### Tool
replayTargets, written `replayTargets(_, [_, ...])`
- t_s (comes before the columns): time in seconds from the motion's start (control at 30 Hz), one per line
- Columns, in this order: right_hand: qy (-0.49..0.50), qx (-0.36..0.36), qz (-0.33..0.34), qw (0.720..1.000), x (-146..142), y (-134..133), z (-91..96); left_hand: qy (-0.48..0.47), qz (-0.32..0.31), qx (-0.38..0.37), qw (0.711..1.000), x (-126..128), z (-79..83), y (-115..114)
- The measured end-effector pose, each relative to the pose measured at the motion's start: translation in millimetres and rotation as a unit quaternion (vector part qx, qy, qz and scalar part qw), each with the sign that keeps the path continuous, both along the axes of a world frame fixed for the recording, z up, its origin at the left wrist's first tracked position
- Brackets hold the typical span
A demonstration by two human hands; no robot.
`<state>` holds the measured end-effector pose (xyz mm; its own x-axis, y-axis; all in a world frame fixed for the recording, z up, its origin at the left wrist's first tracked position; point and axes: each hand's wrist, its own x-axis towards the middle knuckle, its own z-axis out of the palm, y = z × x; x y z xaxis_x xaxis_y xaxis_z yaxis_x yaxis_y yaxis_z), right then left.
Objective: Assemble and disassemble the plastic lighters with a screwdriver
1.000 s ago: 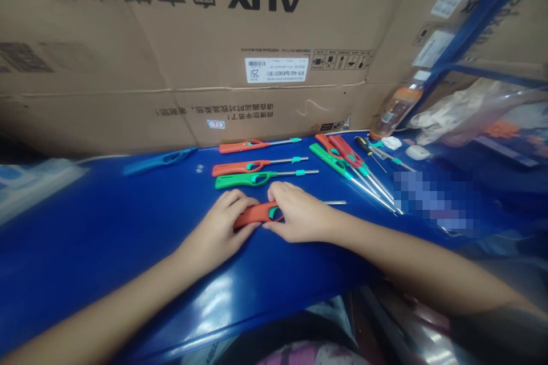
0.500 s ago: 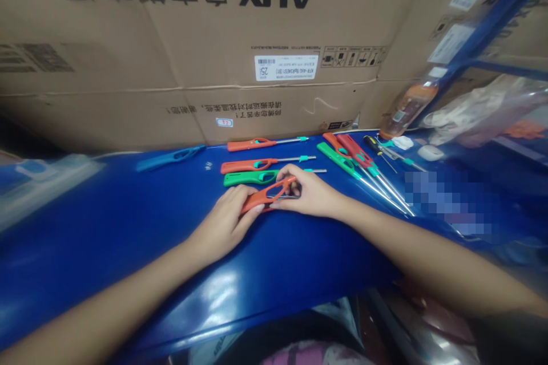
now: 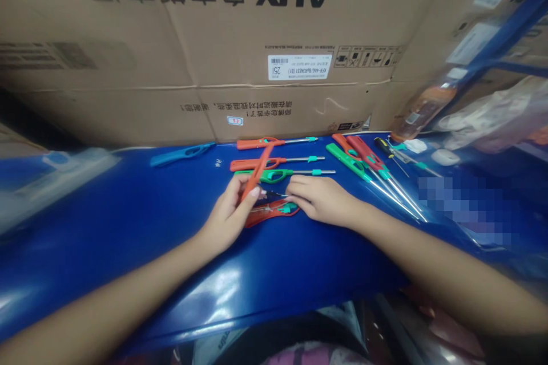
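My left hand (image 3: 226,212) grips an orange lighter casing half (image 3: 259,170), tilted up between thumb and fingers. Below it lies the other orange casing half (image 3: 260,216), its hollow side up, with thin wires and a teal trigger (image 3: 287,207) inside. My right hand (image 3: 323,197) is closed, its fingertips pinching the thin end of a small black part (image 3: 274,194) above that half. The part's other end reaches the left fingertips. Just behind my hands lie a green lighter (image 3: 268,175) and an orange lighter (image 3: 246,165), each with a metal tube.
Another orange lighter (image 3: 257,144) lies by the cardboard box (image 3: 180,108). To the right are green and red lighters (image 3: 363,154), a screwdriver (image 3: 383,147) and an orange bottle (image 3: 423,111). A blue casing piece (image 3: 182,154) lies left on the blue table (image 3: 171,205).
My left hand has lifted the upper orange casing half and tilted it upright, uncovering the lower half with its wires and trigger. My right hand has moved from the casing to the black part.
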<state>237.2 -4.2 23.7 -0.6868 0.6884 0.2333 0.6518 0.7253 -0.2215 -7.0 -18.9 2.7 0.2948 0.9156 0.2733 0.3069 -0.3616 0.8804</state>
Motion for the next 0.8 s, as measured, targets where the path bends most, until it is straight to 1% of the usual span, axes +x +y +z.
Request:
replayTargets(0.07, [-0.004, 0.003, -0.004, 1.000, 1, 2, -1.2, -0.046, 0.015, -0.006, 0.999, -2, 0.5, 3])
replayTargets(0.1, [-0.002, 0.002, -0.007, 1.000, 1, 2, -1.8, -0.050, 0.025, -0.005, 0.998, -4, 0.7, 4])
replayTargets(0.17, [0.009, -0.004, -0.014, 1.000, 2, 3, -2.6, -0.016, 0.044, 0.004, 0.999, -7, 0.6, 6])
replayTargets(0.23, [0.022, -0.011, -0.019, 1.000, 3, 3, -2.8, 0.053, 0.050, 0.016, 0.997, -8, -0.1, 7])
replayTargets(0.27, [0.030, -0.016, -0.022, 0.999, 2, 3, -2.7, 0.089, 0.042, 0.026, 0.995, -8, -0.6, 6])
replayTargets(0.33, [0.047, -0.029, -0.030, 0.998, 2, 1, -2.4, 0.145, 0.003, 0.060, 0.988, -7, -1.5, 5])
replayTargets(0.4, [0.055, -0.041, -0.044, 0.997, 2, 0, -1.9, 0.169, -0.043, 0.100, 0.979, -5, -2.2, 5])
replayTargets(0.47, [0.045, -0.043, -0.054, 0.997, 2, 1, -1.4, 0.171, -0.068, 0.116, 0.976, -4, -2.3, 5])
replayTargets(0.57, [0.024, -0.029, -0.059, 0.998, 4, 2, -0.1, 0.172, -0.064, 0.108, 0.977, -6, -0.6, 7])
replayTargets(0.67, [0.029, -0.028, -0.060, 0.997, 7, 5, 2.2, 0.190, -0.060, 0.112, 0.974, -9, 4.3, 10])
replayTargets(0.73, [0.059, -0.045, -0.064, 0.995, 8, 7, 3.8, 0.195, -0.060, 0.127, 0.971, -11, 8.9, 12])
replayTargets(0.8, [0.115, -0.077, -0.067, 0.988, 11, 11, 5.5, 0.189, -0.057, 0.143, 0.970, -14, 13.5, 12])
